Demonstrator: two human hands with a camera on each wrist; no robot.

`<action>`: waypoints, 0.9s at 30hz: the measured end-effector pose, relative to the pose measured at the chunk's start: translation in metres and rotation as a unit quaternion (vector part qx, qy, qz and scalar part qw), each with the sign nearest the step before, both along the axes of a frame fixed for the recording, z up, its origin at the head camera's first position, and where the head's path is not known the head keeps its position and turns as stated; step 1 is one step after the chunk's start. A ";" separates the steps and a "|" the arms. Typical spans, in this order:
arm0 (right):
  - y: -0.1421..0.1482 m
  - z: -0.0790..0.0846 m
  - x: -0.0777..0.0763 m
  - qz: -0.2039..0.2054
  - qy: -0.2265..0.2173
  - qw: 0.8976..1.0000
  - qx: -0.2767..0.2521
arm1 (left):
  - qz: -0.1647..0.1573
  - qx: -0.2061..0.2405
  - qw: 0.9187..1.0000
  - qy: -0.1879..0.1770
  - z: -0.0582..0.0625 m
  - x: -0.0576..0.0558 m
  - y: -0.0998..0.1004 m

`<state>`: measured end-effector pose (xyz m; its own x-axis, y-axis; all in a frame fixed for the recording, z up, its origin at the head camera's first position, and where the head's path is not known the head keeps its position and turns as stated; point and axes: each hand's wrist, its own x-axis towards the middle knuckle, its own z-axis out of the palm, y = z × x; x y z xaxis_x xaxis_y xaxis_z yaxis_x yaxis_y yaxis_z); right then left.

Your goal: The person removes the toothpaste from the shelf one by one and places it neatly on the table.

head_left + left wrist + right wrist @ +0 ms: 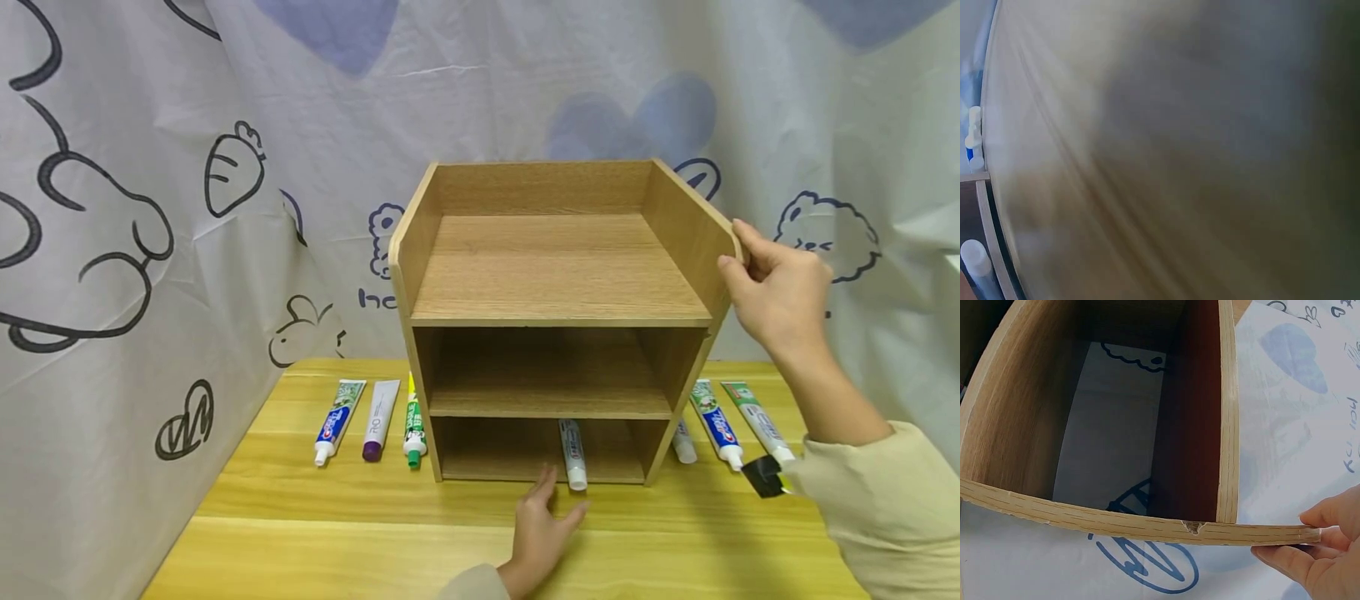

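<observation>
A small wooden desk shelf [555,267] with an upper tray and two compartments stands on the table. My right hand [783,287] pinches the front edge of its right side panel between thumb and fingers; the right wrist view shows that grip on the panel [1260,534] up close. In the bottom compartment lies a white toothpaste tube [572,454], its cap jutting out past the front edge. My left hand [543,533] is just in front, fingers extended and thumb spread, with the tube beyond the gap between them. Blurred cloth fills most of the left wrist view, with a white cap [975,256] at its left edge.
Left of the shelf lie a Crest tube [340,422], a purple-capped tube [381,421] and a green-capped tube [414,425]. To its right are a partly hidden white tube [684,443], another blue-and-green tube [716,425] and a green-and-white tube [757,421]. A printed curtain [337,208] hangs behind.
</observation>
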<state>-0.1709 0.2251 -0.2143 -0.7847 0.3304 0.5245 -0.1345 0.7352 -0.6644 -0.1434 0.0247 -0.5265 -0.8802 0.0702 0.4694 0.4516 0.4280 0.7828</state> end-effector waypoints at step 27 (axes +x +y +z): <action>-0.002 -0.002 -0.001 -0.003 0.028 1.000 0.006 | 0.140 -0.080 0.987 -0.028 -0.009 -0.016 0.047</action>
